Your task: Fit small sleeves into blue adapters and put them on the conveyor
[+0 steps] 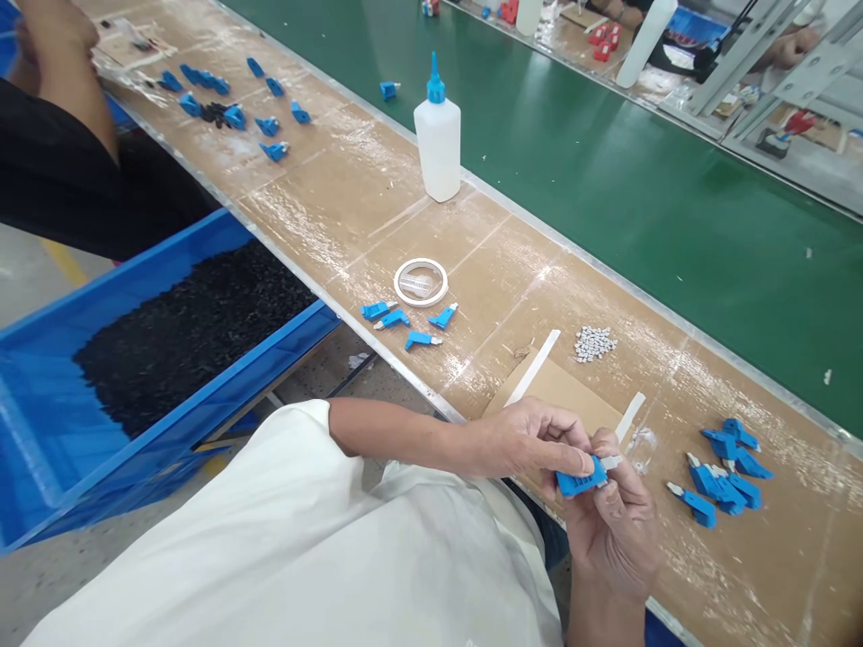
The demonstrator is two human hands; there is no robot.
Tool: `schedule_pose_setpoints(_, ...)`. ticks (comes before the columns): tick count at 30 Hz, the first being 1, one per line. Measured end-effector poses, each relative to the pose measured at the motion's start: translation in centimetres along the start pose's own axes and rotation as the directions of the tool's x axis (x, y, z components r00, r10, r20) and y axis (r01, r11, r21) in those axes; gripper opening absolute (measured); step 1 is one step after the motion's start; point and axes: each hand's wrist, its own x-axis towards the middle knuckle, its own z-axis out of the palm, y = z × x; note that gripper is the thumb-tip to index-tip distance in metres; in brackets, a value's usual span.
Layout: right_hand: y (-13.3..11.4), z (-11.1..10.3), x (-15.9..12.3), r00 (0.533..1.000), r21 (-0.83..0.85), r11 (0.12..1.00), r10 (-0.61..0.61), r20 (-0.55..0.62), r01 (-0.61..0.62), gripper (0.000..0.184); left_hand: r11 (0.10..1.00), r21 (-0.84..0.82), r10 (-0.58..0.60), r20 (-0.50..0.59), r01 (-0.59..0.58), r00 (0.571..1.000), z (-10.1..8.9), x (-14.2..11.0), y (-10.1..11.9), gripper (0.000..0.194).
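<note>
Close above the bench's near edge, my left hand (529,438) pinches a small blue plastic part (578,480), its thumb pressed on the top face. The fingers of my right hand (615,530) close on the same part from the other side, by its whitish end. Under and behind the hands lies a brown board (564,391) with white strips along two sides. A pile of small grey pieces (595,344) sits beyond it. To the right is a cluster of similar blue parts (725,481), some with white tips.
Several blue parts (419,340) lie by a white tape roll (421,283). A white bottle with a blue nozzle (440,148) stands near the green belt (607,171). A blue bin (40,431) of black pieces is at left. Another person's arm (74,81) reaches over the bench's far end.
</note>
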Motion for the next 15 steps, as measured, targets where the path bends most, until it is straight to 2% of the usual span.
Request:
schedule_pose_setpoints(5,0.0,-0.1,0.2,0.999,-0.056,0.998,-0.043,-0.025,0.041,0.025,1.0,0.029,-0.007,0.031,0.006,0.999,-0.1,-0.1,-0.2,0.045)
schedule_pose_setpoints(8,-0.2,-1.6,0.2,0.998,-0.12,0.991,-0.062,0.0,0.062,0.041,0.997,0.073,0.016,0.001,-0.016,1.0,-0.7,1.1,0.1,0.044)
schedule_pose_setpoints(10,-0.6,-3.1,-0.3,0.996,-0.178,0.98,-0.084,0.015,0.086,0.053,0.976,0.201,0.093,-0.062,-0.079,0.994,-2.0,3.5,1.1,0.038)
schedule_pose_setpoints(12,-0.8,-4.8,-1.2,0.992,-0.248,0.961,-0.126,0.003,0.123,0.049,0.896,0.427,0.216,-0.173,-0.124,0.961,-3.7,7.4,3.1,0.028)
schedule_pose_setpoints(13,-0.9,-5.5,-1.9,0.99,-0.281,0.951,-0.141,-0.012,0.132,0.043,0.829,0.552,0.27,-0.243,-0.096,0.932,-4.7,9.7,4.4,0.021)
schedule_pose_setpoints(15,-0.6,-6.6,-3.3,0.983,-0.332,0.933,-0.168,-0.07,0.136,0.034,0.633,0.767,0.354,-0.405,0.102,0.843,-6.4,14.4,7.5,0.018)
